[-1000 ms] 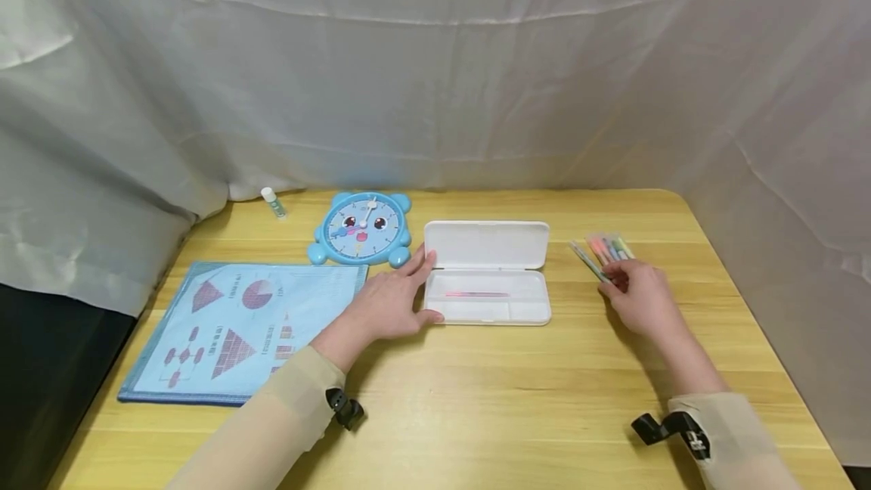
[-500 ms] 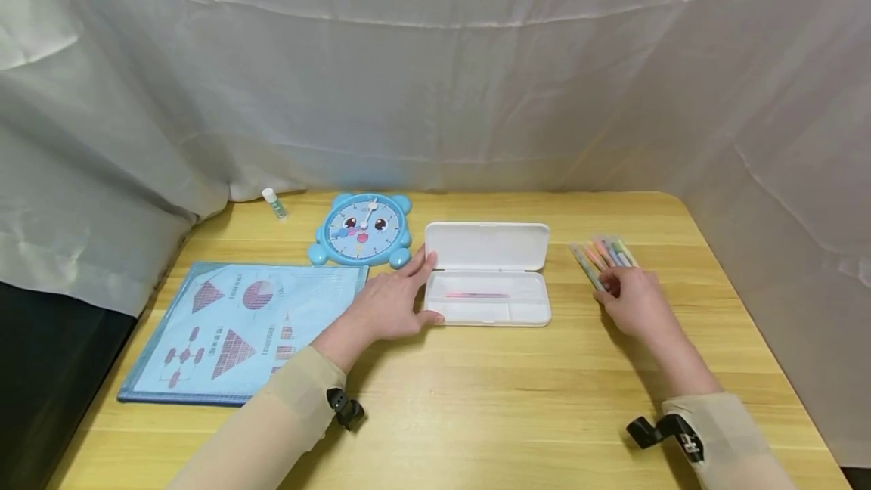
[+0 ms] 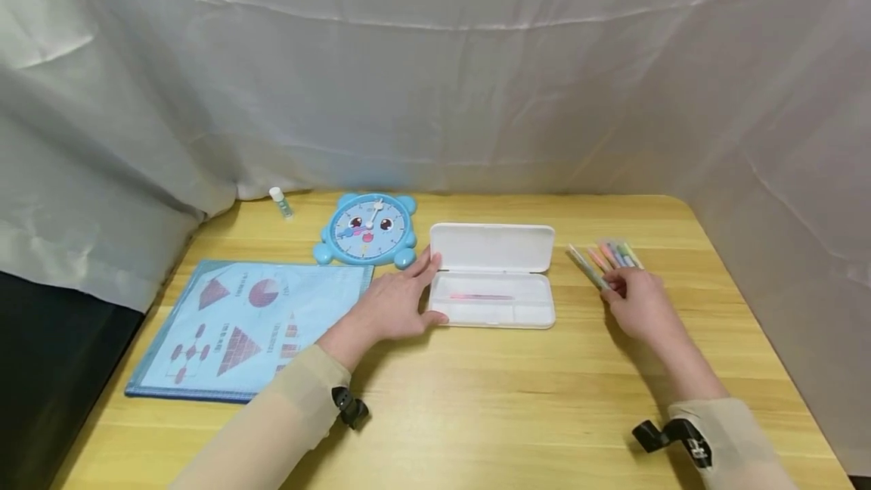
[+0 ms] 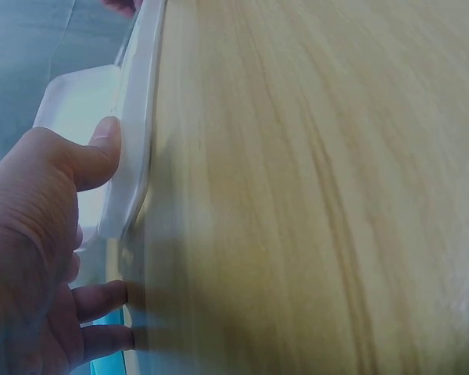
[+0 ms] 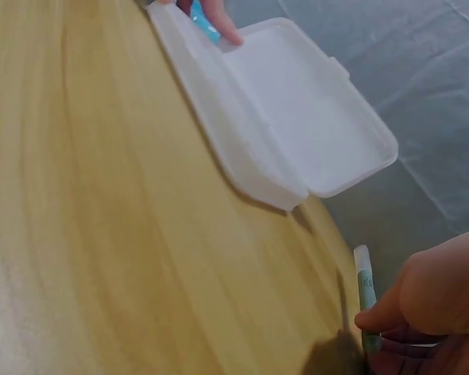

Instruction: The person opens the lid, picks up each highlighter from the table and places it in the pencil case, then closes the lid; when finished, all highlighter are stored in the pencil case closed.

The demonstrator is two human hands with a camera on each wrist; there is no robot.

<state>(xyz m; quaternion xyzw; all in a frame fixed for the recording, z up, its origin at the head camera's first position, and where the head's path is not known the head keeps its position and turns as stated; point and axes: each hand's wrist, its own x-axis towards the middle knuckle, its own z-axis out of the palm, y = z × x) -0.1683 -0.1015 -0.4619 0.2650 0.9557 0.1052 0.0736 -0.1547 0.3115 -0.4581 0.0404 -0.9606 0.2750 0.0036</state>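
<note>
An open white pencil case [image 3: 534, 312] lies mid-table with its lid [image 3: 491, 246] raised at the back; a thin pink stick [image 3: 481, 296] is inside. My left hand [image 3: 397, 302] holds the case's left end, thumb at the front edge and index finger near the hinge. In the left wrist view that thumb [image 4: 102, 152] presses on the case's side. On the right, my right hand [image 3: 640, 301] pinches a green marker [image 5: 366, 287] with a whitish end between thumb and fingers. Several pink, blue and yellow markers [image 3: 615, 254] sit beside it, their lower ends hidden behind the hand.
A blue bear-shaped toy clock [image 3: 368, 229] lies behind my left hand. A blue document pouch [image 3: 204, 331] with printed charts covers the table's left side. Near the back edge is a small white-capped tube [image 3: 280, 203]. Grey cloth [image 3: 476, 97] hangs behind the table.
The head view has shifted slightly. Against the case, the green marker's far end has swung a little left, away from the other markers. My left hand keeps its place on the case.
</note>
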